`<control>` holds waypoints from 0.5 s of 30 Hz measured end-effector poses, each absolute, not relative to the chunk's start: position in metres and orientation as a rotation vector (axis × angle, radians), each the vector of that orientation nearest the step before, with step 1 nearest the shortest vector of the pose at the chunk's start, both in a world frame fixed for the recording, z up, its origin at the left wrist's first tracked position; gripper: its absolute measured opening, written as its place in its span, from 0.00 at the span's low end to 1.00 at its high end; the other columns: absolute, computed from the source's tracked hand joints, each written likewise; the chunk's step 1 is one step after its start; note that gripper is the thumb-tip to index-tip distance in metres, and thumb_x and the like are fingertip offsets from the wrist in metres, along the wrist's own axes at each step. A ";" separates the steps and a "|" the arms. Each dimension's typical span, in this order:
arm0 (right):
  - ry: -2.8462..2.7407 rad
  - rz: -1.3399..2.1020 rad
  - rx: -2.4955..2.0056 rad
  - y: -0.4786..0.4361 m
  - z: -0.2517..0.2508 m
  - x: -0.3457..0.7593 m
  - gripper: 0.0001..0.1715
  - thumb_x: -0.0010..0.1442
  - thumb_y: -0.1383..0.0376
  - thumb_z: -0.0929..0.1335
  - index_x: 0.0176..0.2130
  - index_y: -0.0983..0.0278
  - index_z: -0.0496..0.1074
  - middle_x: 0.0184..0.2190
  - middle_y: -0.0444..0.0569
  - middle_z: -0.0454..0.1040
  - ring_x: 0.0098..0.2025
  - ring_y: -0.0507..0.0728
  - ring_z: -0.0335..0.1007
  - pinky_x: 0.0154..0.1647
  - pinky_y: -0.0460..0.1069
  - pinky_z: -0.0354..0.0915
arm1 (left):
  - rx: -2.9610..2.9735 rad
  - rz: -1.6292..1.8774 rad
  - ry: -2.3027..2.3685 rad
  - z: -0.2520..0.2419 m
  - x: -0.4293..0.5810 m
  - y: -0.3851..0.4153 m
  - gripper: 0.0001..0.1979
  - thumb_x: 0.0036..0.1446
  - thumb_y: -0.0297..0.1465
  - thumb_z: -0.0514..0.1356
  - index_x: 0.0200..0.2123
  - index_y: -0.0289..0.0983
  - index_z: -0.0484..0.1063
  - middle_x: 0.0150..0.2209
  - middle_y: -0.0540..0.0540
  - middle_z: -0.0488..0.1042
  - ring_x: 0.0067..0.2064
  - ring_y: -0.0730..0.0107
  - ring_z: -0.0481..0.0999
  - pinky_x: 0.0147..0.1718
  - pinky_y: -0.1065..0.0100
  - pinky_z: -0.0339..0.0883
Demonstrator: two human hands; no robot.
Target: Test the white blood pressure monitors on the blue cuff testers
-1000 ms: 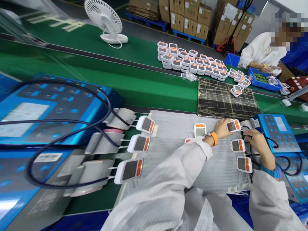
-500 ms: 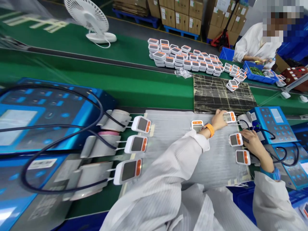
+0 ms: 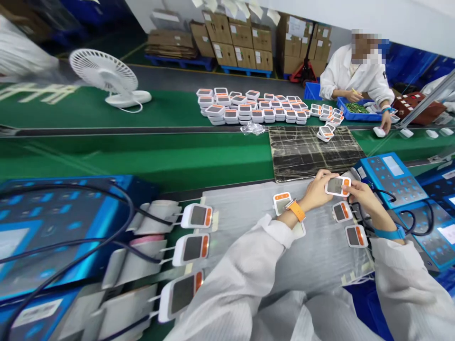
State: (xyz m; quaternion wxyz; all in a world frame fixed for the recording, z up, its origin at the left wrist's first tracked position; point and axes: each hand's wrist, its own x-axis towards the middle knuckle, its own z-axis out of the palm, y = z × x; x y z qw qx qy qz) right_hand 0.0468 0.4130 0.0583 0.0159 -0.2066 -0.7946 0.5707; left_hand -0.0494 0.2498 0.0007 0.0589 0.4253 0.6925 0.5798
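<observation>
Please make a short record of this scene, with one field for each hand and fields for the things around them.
Left hand: holds white monitor with orange trim; orange wristband
Right hand: holds same monitor from other side; blue wristband
Nearby: similar monitors on plastic sheet; blue control panel
Beyond: stacked monitors on green belt; co-worker at blue tray

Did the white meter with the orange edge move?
Yes. The white meter, now between the left hand and right hand, has shifted away from the dark taped mat, toward the person.
</observation>
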 end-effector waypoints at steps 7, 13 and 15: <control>-2.491 1.949 -0.594 0.393 0.070 0.041 0.25 0.44 0.49 0.78 0.34 0.64 0.76 0.28 0.46 0.75 0.25 0.52 0.70 0.22 0.46 0.68 | 1.259 1.828 2.109 0.006 -0.049 0.220 0.33 0.45 0.20 0.64 0.57 0.41 0.70 0.53 0.44 0.66 0.55 0.59 0.72 0.55 0.61 0.71; -2.747 1.756 -0.353 0.379 0.066 0.022 0.38 0.49 0.47 0.75 0.53 0.64 0.71 0.44 0.54 0.77 0.35 0.59 0.76 0.34 0.54 0.75 | 1.196 1.875 2.117 0.009 -0.057 0.186 0.35 0.43 0.20 0.65 0.57 0.41 0.70 0.53 0.43 0.64 0.54 0.60 0.73 0.53 0.62 0.72; -2.859 1.417 -0.100 0.367 0.069 0.009 0.48 0.46 0.52 0.77 0.62 0.62 0.65 0.55 0.57 0.72 0.49 0.64 0.75 0.46 0.58 0.75 | 1.179 1.913 2.123 0.009 -0.065 0.174 0.35 0.41 0.20 0.67 0.57 0.40 0.71 0.52 0.43 0.65 0.53 0.59 0.72 0.53 0.61 0.72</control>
